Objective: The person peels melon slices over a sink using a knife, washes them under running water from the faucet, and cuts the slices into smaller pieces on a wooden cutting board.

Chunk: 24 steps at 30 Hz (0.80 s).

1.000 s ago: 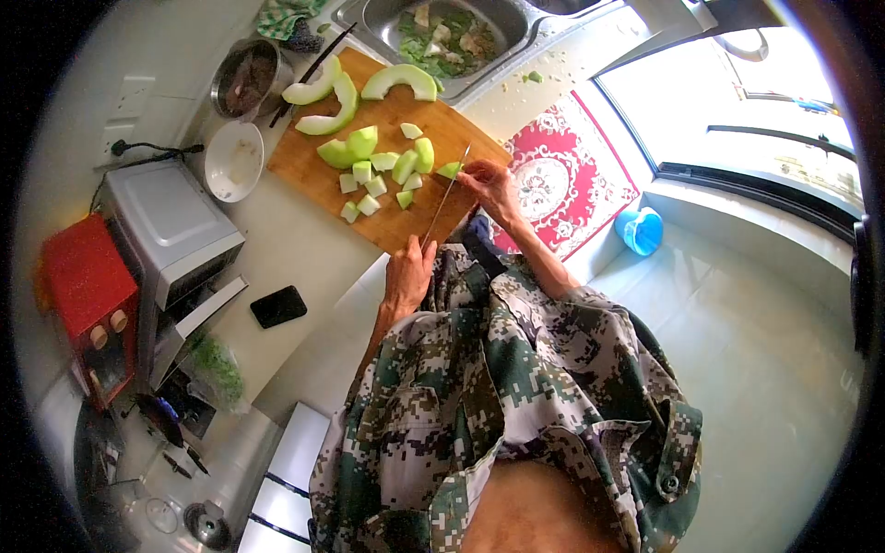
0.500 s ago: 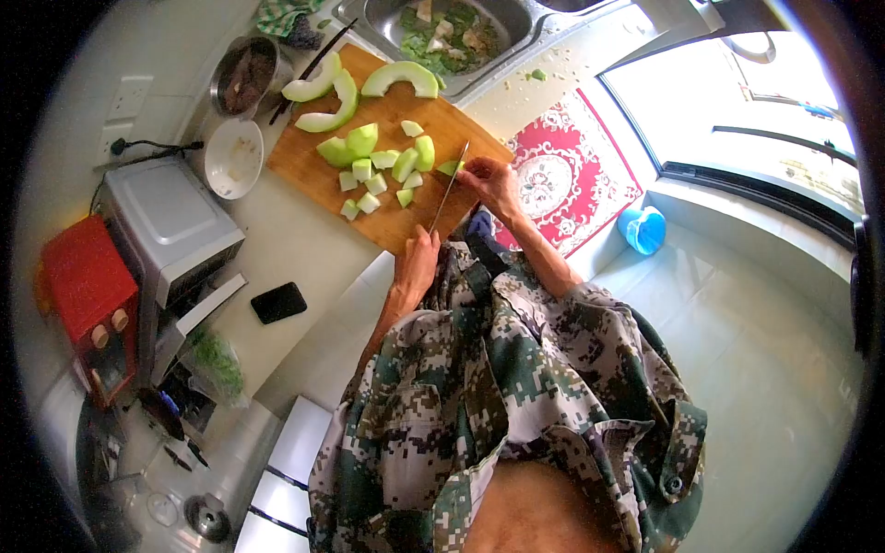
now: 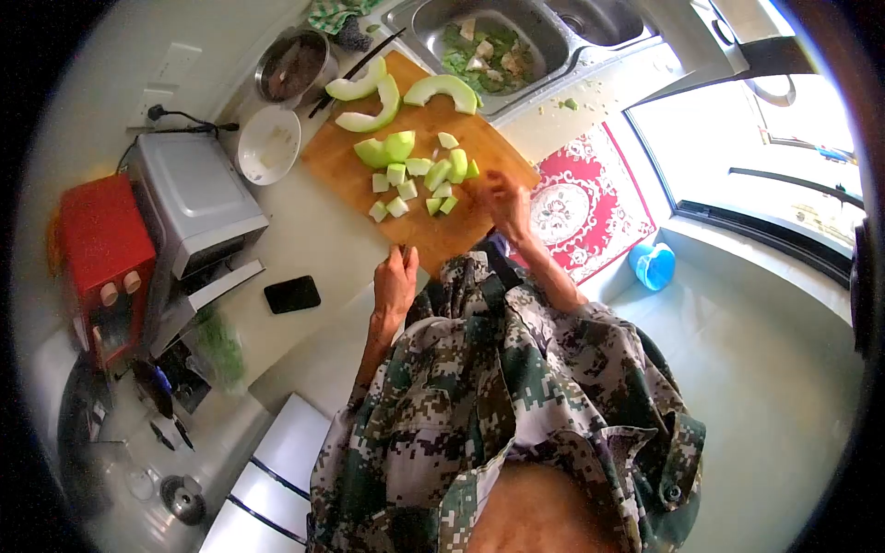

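Note:
Pale green melon pieces [image 3: 407, 189], cut into chunks and small cubes, lie on the wooden cutting board [image 3: 341, 170]. Three larger curved melon slices [image 3: 441, 90] rest at its far end. My left hand [image 3: 395, 279] is closed at the board's near edge around a knife handle, mostly hidden by the fingers; the blade is hard to make out. Over the board's right side, my right hand [image 3: 506, 205] is blurred by motion, and its fingers cannot be read clearly. A thin green piece [image 3: 472, 170] lies beside the chunks, left of that hand.
A metal bowl [image 3: 318, 64] and white bowl [image 3: 269, 145] stand left of the board, near a silver oven-like appliance [image 3: 192, 195]. Behind is a sink [image 3: 544, 55] with greens and scraps. A black phone [image 3: 292, 295] lies on the counter. A blue bucket [image 3: 654, 266] stands right.
The view has shifted. My left hand has moved left, away from the cutting spot, and the blade no longer shows clearly. The thin green piece now sits closer to the chunks.

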Each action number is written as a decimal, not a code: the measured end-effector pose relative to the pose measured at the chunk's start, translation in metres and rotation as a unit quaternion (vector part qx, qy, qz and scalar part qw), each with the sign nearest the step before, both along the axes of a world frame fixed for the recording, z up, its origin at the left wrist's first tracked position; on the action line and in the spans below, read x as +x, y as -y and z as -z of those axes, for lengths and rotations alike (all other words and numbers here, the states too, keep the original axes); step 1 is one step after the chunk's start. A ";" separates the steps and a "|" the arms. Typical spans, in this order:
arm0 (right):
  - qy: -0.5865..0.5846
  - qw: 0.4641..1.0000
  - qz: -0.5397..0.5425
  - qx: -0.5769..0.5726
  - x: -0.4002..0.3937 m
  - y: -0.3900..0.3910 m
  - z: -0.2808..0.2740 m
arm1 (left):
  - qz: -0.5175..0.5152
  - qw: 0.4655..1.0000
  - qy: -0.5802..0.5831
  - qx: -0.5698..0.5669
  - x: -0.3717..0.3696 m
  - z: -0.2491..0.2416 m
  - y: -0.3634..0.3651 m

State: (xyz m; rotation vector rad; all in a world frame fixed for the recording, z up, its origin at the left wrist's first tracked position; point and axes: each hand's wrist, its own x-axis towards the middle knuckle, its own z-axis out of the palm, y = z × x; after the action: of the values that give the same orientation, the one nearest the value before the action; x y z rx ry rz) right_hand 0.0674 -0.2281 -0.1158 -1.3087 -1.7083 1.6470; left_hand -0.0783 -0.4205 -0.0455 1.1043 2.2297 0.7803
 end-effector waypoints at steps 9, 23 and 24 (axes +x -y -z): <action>0.126 0.968 -0.099 0.192 -0.017 -0.006 -0.030 | -0.111 0.988 0.102 -0.045 0.009 -0.013 0.013; 0.159 0.926 -0.307 0.152 -0.059 -0.069 -0.068 | -0.057 0.994 0.090 -0.020 0.014 -0.007 0.032; 0.131 0.957 -0.234 0.106 -0.047 -0.076 -0.042 | -0.008 0.995 0.088 -0.042 0.011 -0.008 0.033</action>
State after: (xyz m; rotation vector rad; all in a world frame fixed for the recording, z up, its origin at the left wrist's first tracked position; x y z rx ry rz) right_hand 0.0200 -0.1524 -0.0738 -1.1139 -2.4314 1.5090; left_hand -0.0668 -0.4538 -0.0375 0.9413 2.1058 0.7527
